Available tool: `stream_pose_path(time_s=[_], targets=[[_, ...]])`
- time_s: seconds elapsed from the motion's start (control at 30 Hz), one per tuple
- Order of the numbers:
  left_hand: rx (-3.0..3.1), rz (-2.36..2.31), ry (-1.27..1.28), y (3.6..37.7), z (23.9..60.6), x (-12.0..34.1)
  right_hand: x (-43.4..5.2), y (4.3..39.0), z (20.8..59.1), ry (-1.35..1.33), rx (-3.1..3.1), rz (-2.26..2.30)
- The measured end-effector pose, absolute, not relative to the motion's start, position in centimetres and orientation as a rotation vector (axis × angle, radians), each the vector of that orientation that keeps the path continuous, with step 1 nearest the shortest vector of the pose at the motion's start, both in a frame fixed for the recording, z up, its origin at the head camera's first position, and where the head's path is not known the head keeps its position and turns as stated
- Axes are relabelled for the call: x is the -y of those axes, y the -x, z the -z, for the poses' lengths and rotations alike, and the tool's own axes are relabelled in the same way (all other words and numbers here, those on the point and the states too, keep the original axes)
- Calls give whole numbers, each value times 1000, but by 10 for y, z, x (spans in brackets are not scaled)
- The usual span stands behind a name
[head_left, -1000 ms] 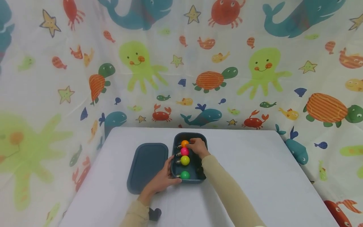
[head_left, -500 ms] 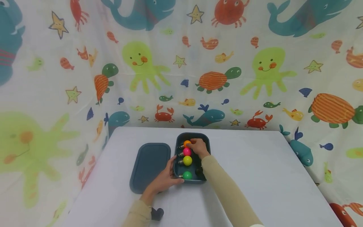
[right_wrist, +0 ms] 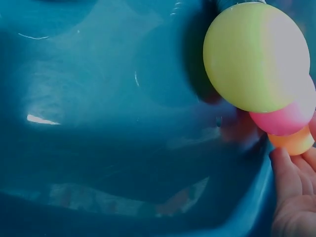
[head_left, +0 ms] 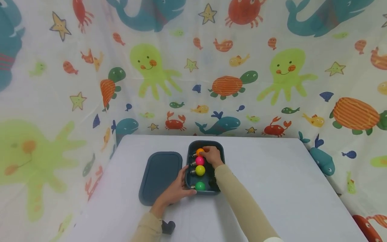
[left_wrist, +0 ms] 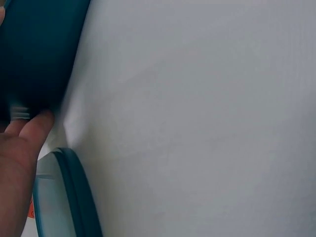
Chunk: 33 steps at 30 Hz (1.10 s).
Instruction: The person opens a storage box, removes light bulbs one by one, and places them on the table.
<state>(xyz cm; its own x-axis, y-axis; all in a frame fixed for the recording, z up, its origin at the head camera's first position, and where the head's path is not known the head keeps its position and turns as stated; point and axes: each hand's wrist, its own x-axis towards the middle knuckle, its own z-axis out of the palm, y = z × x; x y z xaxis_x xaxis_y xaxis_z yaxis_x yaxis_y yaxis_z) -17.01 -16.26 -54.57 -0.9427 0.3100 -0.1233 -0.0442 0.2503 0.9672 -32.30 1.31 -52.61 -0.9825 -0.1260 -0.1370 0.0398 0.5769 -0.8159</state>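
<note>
In the head view my left hand (head_left: 174, 191) grips the near left corner of a dark blue rectangular box (head_left: 205, 193), fingers along the side and thumb at the front. My right hand (head_left: 212, 156) reaches inside and pinches the orange light bulb (head_left: 200, 152) near the far end. Below it lie a pink bulb (head_left: 200, 161), a yellow bulb (head_left: 200, 170) and, set apart, a green bulb (head_left: 200, 186). Their screw bases point left. In the right wrist view the yellow bulb (right_wrist: 256, 57) partly covers the pink and orange ones, and fingertips touch the orange bulb.
The box's flat blue lid (head_left: 160, 178) lies on the white table (head_left: 266, 181), left of the box. A dark object (head_left: 168, 227) shows beside my left wrist. Behind the table hangs a curtain (head_left: 169, 67) printed with sea animals.
The whole head view shifts slightly, from the camera moving. Both hands and the bulbs keep about the same places relative to the box.
</note>
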Motion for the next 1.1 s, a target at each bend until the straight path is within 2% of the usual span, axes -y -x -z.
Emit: stream_pose_path(time_s=[0.5, 1.1], targets=[[-2260, -1735, -248, 180, 549, 165, -27, 329, 497, 71, -2651, 1452], [-2247, -1746, -244, 188, 554, 162, -87, 336, 487, -263, -2515, 1831]])
